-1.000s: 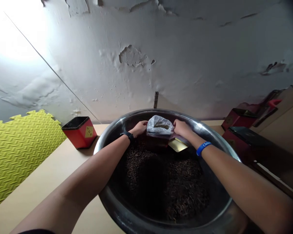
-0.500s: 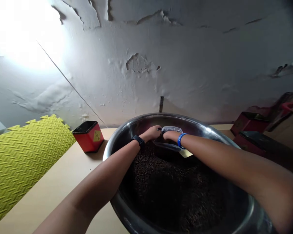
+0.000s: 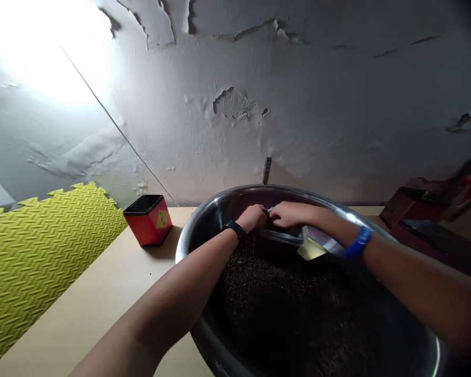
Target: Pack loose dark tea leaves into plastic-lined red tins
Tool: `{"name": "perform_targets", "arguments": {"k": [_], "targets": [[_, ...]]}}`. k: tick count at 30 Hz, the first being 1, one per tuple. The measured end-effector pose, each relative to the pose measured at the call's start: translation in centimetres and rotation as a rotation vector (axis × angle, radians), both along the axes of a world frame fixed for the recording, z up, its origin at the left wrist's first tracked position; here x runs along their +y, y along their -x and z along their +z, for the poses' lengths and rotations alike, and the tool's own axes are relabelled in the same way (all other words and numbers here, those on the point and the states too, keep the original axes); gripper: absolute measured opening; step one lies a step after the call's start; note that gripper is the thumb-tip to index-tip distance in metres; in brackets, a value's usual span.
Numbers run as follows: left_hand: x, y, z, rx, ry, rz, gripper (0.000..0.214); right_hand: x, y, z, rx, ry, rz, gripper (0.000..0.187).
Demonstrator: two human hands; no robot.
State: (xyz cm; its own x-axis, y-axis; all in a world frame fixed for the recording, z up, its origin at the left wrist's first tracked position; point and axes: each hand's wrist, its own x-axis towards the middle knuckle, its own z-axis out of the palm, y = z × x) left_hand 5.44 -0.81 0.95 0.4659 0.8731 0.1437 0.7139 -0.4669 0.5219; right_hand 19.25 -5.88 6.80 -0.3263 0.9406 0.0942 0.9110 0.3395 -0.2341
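Note:
Both hands are at the back of a wide steel basin (image 3: pixel 215 196) holding loose, dark, leaf-like bits (image 3: pixel 255 277). A clear plastic bag (image 3: pixel 282 237) lies open there, around or inside something dark whose shape I cannot make out. My left hand (image 3: pixel 254 217), below a black wristband, is closed on the bag's left edge. My right hand (image 3: pixel 290 214), with a blue wristband, has its fingers bent and closed at the bag's far rim. A pale yellow patch (image 3: pixel 312 250) shows at the bag's right side.
A red box with a black rim (image 3: pixel 151 220) stands on the pale table (image 3: pixel 121 293) left of the basin. More dark red boxes (image 3: pixel 412 205) are at the right. A yellow foam mat (image 3: pixel 51 251) lies at far left; a peeling wall (image 3: pixel 227 146) rises behind.
My right hand has come up out of the bag's mouth to its far rim, its wrist shifting right. My left hand keeps its hold. The whole view has shifted slightly.

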Motion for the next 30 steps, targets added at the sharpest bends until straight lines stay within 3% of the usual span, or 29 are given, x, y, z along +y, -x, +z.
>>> {"name": "perform_targets", "arguments": {"k": [2, 4, 7, 9, 13, 14, 16, 17, 18, 21, 23, 26, 30], "targets": [[0.0, 0.1, -0.2, -0.001, 0.003, 0.011, 0.026, -0.5, -1.5, 0.1, -0.035, -0.197, -0.047, 0.020], [-0.2, 0.0, -0.5, -0.035, -0.004, 0.062, 0.029, -1.0, -3.2, -1.2, -0.035, -0.367, -0.107, 0.032], [-0.5, -0.2, -1.0, -0.131, -0.073, 0.182, 0.033, -1.6, -5.0, -4.3, -0.008, -0.262, -0.073, 0.047], [-0.5, -0.4, -1.2, -0.180, -0.118, 0.205, 0.031, -1.7, -5.5, -5.3, 0.044, -0.234, -0.055, 0.051], [-0.1, -0.2, -1.3, -0.188, -0.077, 0.163, 0.029, -3.2, -3.8, -3.2, 0.216, -0.486, -0.035, 0.041], [-0.1, -0.1, -1.3, -0.186, -0.074, 0.163, 0.029, -4.1, -2.9, -2.5, 0.228, -0.453, 0.017, 0.038], [-0.1, -0.1, -1.1, -0.182, -0.095, 0.175, 0.031, -6.0, -0.7, -2.2, 0.165, -0.156, 0.227, 0.037], [-0.1, -0.1, -1.1, -0.179, -0.107, 0.181, 0.032, -7.0, 0.4, -2.7, 0.088, 0.029, 0.383, 0.037], [-0.3, -0.1, -1.0, -0.172, -0.112, 0.184, 0.034, -7.8, 1.5, -3.6, 0.000, 0.123, 0.492, 0.044], [-0.7, -0.3, -0.6, -0.130, -0.104, 0.167, 0.037, -9.3, 3.8, -7.4, -0.246, 0.248, 0.623, 0.101], [-0.8, -0.3, -0.4, -0.100, -0.107, 0.151, 0.037, -9.1, 4.4, -9.5, -0.330, 0.349, 0.654, 0.112], [-0.7, -0.2, -0.4, -0.076, -0.117, 0.125, 0.038, -8.3, 4.5, -10.3, -0.365, 0.341, 0.684, 0.101], [-0.5, -0.1, -0.1, -0.055, -0.101, 0.078, 0.039, -8.0, 4.2, -8.8, -0.336, 0.340, 0.746, 0.070]]}}
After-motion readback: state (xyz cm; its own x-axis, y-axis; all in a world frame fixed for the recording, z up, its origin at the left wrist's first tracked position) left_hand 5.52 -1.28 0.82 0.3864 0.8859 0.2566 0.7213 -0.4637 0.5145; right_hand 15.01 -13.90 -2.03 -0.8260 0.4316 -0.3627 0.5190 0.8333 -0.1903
